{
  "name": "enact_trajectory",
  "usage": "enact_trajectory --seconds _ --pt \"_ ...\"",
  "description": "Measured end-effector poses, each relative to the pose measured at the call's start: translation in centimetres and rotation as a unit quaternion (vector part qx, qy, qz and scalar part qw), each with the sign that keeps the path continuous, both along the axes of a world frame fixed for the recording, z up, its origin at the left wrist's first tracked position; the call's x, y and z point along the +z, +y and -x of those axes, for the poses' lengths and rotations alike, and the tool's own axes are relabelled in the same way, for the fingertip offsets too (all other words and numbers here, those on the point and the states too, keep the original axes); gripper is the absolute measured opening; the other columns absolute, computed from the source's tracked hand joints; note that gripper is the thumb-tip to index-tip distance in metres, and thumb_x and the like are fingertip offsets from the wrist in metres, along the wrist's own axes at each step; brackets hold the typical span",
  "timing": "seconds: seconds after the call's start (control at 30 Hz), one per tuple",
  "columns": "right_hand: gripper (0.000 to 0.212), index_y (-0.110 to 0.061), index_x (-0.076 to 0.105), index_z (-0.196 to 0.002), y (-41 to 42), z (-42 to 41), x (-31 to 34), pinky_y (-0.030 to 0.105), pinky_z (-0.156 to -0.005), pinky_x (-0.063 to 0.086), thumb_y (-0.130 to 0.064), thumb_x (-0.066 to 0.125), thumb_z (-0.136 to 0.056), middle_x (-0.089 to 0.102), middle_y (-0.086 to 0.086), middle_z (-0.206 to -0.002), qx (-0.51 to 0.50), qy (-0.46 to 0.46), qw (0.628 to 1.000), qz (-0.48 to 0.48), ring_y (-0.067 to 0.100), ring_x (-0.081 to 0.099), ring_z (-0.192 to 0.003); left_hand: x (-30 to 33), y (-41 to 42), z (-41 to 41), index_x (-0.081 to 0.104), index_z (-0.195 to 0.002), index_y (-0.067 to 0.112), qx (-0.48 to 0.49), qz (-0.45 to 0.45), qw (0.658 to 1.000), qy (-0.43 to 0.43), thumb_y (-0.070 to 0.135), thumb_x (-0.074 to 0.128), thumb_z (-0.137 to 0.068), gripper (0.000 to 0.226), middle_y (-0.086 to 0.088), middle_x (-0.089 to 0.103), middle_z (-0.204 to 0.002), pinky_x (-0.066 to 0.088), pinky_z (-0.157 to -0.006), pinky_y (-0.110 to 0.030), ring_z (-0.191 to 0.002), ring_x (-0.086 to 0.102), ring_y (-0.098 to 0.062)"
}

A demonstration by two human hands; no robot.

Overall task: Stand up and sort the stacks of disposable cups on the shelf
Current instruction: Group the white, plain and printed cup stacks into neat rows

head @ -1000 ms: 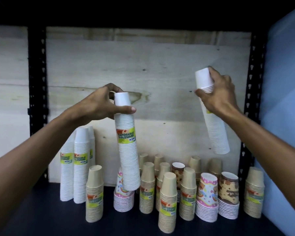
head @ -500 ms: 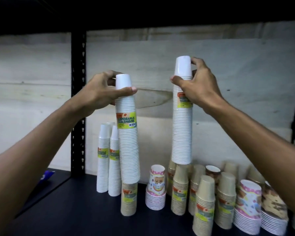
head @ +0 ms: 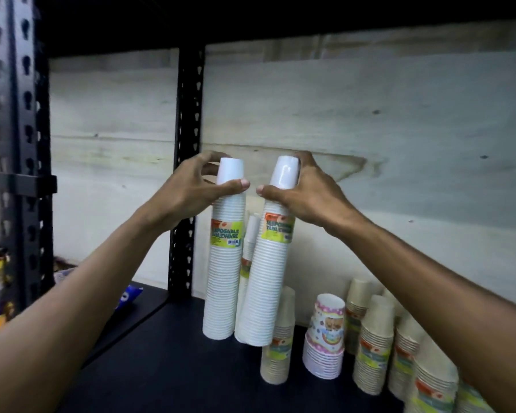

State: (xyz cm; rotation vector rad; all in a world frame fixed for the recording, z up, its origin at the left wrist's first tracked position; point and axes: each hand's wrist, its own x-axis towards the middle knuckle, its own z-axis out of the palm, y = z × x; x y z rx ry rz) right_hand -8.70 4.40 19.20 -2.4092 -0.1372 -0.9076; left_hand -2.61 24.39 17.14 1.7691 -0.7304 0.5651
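White ribbed cup stacks [head: 224,281] (tall, tapered)

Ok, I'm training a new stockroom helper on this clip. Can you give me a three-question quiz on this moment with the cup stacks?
1. True or false: each hand grips the top of a tall white stack.
2. Which tall white stack leans? A) the left hand's B) the right hand's
3. What colour is the shelf board under the cups?

Key:
1. True. The left hand and the right hand each grip one.
2. B; it tilts, with its base in front of a short brown stack.
3. Black.
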Motion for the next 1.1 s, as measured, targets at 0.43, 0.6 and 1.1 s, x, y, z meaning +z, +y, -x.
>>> enact_trajectory --seconds 0.43,0.6,1.1 --pt "0.081 -0.029 0.023 -0.108 1.9 -6.2 -8.4 0.038 -0.075 0.05 -0.06 0.082 -0.062 0.056 0.001 -0.113 0.011 0.09 0.992 0.084 0.027 0.059 -0.093 -8.0 1.4 -5.9 0.06 -0.119 0.029 -0.014 -0.015 0.997 0.079 0.031 0.089 -0.066 0.061 0.005 0.069 -0.106 0.056 -0.07 -0.022 -0.086 0.071 -0.009" --pt "0.083 -0.028 0.027 -0.115 2.2 -6.9 -9.4 0.036 -0.069 0.045 -0.068 0.077 -0.063 0.056 -0.001 -0.117 0.0 0.069 0.992 0.102 0.027 0.059 -0.095 -9.7 1.4 -7.0 0.057 -0.124 0.032 -0.028 0.005 0.996 0.086 0.041 0.086 -0.061 0.07 0.003 0.07 -0.108 0.059 -0.076 -0.026 -0.093 0.072 -0.013" --pt "0.076 -0.029 0.034 -0.135 1.9 -6.5 -8.2 0.037 -0.084 0.049 -0.056 0.073 -0.076 0.064 0.002 -0.124 0.011 0.107 0.987 0.123 0.027 0.061 -0.106 -20.7 1.8 -6.1 0.047 -0.136 0.022 -0.11 -0.024 0.971 0.209 0.008 0.078 -0.08 0.066 0.009 0.067 -0.126 0.053 -0.097 -0.027 -0.117 0.064 -0.011"
